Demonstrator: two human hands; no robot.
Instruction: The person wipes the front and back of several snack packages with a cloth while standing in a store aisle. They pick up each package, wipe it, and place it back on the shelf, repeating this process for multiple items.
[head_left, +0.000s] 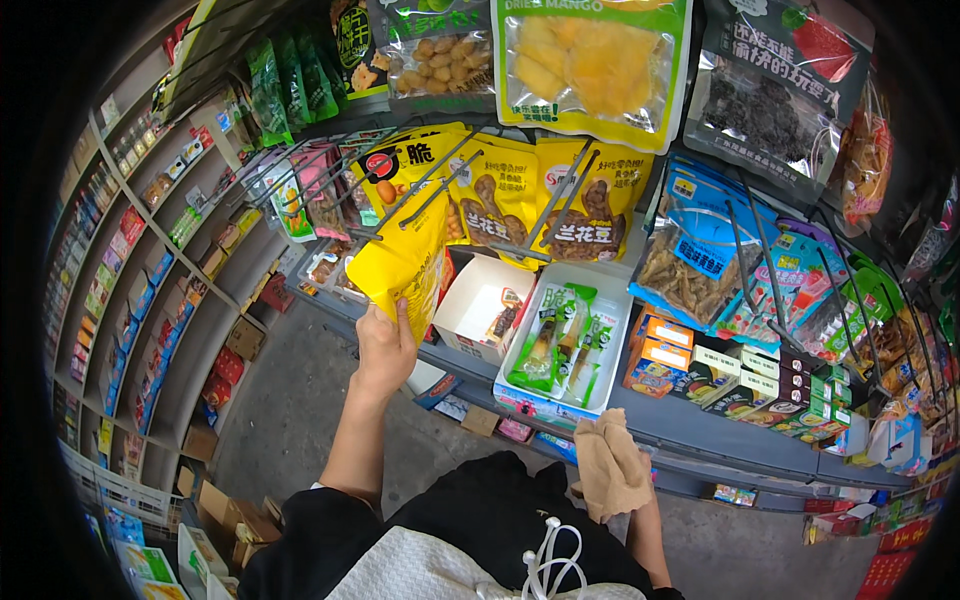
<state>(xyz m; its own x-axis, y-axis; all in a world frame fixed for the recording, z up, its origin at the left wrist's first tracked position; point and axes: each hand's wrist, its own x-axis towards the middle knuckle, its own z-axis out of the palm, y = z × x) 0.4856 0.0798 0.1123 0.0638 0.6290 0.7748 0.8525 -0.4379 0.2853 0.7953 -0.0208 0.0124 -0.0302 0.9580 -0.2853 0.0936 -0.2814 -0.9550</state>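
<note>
My left hand (384, 352) grips the lower edge of a yellow snack bag (409, 262), thumb on its front. The bag is tilted and hangs by the end of a metal display hook (442, 189); whether it is still on the hook I cannot tell. Behind it hang more yellow bean snack bags (495, 199). In my right hand (645, 514), low in front of my body, is a crumpled brown cloth (611, 465) that hides most of the fingers. Just beyond the cloth stands a white tray (621, 330) with green snack packets (559, 341).
An open white box (469, 292) with a small packet is left of the tray. Small boxes (739, 379) line the grey shelf (645, 420) to the right. Hooks with blue bags (701, 247) jut out there. A dried mango bag (592, 67) hangs above. Stocked shelving (142, 247) stands left.
</note>
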